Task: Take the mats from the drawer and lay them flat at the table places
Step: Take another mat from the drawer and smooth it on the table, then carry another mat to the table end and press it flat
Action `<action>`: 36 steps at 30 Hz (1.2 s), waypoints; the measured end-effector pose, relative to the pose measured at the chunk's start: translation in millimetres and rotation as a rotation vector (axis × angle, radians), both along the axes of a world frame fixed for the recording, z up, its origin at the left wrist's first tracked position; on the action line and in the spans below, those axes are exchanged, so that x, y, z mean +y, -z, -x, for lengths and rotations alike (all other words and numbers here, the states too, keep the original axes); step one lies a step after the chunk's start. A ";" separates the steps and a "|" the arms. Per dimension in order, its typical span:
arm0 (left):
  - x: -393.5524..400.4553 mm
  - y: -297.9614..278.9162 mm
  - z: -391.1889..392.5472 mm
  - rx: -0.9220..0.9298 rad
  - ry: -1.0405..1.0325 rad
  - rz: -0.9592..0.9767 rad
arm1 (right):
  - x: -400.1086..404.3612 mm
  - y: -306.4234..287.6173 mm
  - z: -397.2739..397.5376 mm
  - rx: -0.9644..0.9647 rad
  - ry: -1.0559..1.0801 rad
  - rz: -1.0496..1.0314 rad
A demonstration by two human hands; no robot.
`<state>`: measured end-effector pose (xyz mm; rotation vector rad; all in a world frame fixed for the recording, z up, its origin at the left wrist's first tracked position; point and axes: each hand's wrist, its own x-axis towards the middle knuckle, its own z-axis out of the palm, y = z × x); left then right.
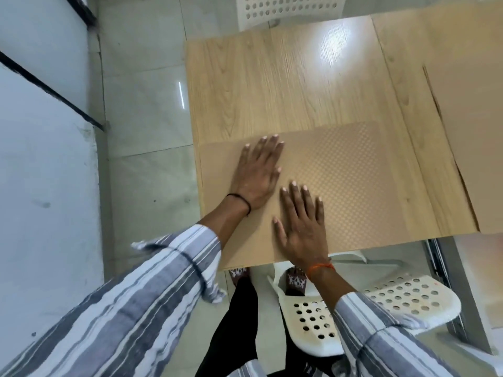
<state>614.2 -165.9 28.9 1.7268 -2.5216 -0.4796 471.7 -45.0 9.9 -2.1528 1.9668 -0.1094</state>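
Observation:
A tan mat (351, 180) with a fine dotted texture lies flat on the near end of the light wooden table (285, 85). My left hand (258, 172) presses on its left part with straight fingers spread. My right hand (302, 221) lies flat on the mat near the table's front edge, fingers straight. Another tan mat (471, 126) lies on the table at the right, partly cut off by the frame. No drawer is in view.
A white perforated chair (392, 300) stands below the table's near edge at the right. A second white perforated chair (291, 9) is at the far side. Pale floor tiles (147, 126) and a white wall (40, 159) lie to the left.

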 end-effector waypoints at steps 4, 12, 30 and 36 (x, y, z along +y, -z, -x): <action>-32.7 6.6 19.6 -0.029 0.063 -0.087 | -1.6 2.0 0.9 -0.003 0.010 0.015; 1.2 27.0 -77.5 -0.056 -0.290 -0.007 | -1.6 0.9 0.9 -0.013 0.003 0.010; 27.2 -22.5 -6.0 0.333 -0.329 -0.041 | -1.3 -4.3 7.4 -0.231 -0.027 -0.042; 19.0 -46.8 77.9 0.579 -0.424 -0.231 | -10.2 -41.3 90.0 -0.916 0.146 -0.154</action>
